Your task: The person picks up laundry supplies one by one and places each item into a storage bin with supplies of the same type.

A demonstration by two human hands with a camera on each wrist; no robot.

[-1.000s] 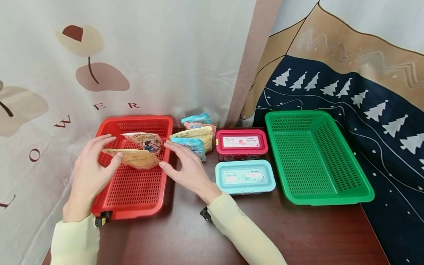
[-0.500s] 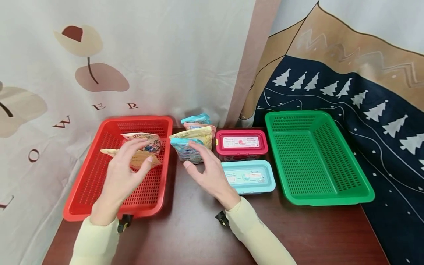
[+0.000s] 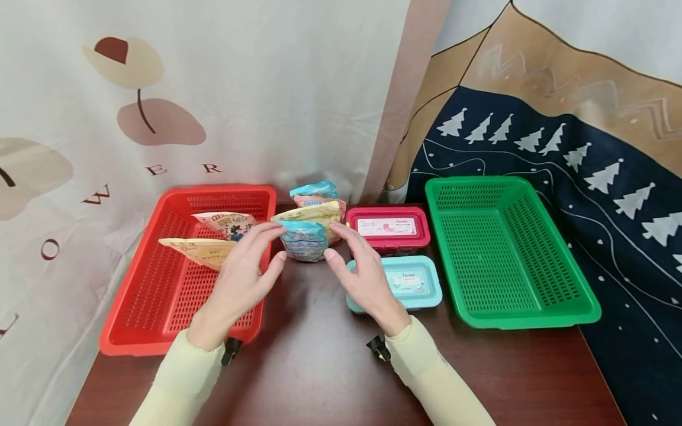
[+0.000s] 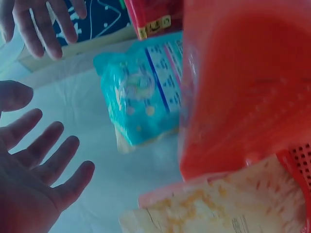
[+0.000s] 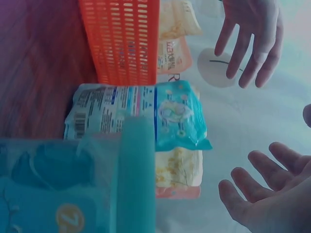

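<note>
A blue-topped bag (image 3: 306,244) stands on the table, right of the red basket (image 3: 144,296). My left hand (image 3: 240,284) hovers at its left side, fingers spread and slightly bent. My right hand (image 3: 369,283) is on the other side, in front of the light blue lidded box (image 3: 415,281). Both wrist views show a gap between the hands and the blue bag (image 4: 133,94); neither hand holds anything. Directly behind that bag are a yellow bag (image 3: 319,214), a pink bag (image 3: 303,201) and another blue bag (image 3: 319,189).
Inside the red basket stand a tan bag (image 3: 199,251) and a pinkish printed bag (image 3: 226,225). A magenta lidded box (image 3: 386,228) sits behind the light blue one. To the right is a green basket (image 3: 533,319). Curtains (image 3: 277,106) hang close behind.
Both hands have moved right, from around the tan bag in the red basket to either side of the front blue bag. The bags and boxes stay in place.
</note>
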